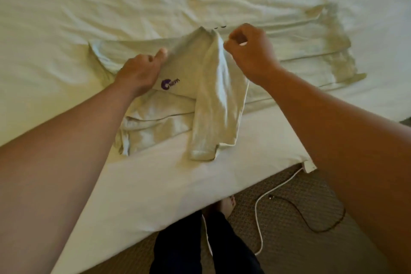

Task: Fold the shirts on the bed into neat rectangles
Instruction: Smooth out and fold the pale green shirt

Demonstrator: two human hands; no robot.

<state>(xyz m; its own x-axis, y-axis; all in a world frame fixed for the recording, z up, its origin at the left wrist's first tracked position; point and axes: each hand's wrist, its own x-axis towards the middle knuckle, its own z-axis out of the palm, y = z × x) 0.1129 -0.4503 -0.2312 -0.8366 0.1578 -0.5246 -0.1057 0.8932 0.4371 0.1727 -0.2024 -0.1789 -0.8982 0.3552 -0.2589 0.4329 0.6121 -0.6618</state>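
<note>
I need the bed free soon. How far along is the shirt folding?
Done: a folded pale piece lies at the bed's near edge. In hand: the shirt with the purple logo lies on it, the left hand holding its side while the right hand pinches its top edge, sleeve hanging loose. Left: finishing this fold, plus the flat shirt behind.

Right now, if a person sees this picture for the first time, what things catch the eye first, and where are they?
First, the pale shirt with a purple logo, half folded near the bed's front edge. The left hand holds its left side while the right hand pinches the top of a fold. Below the bed, a white cable and a black cable lie on the carpet.
</note>
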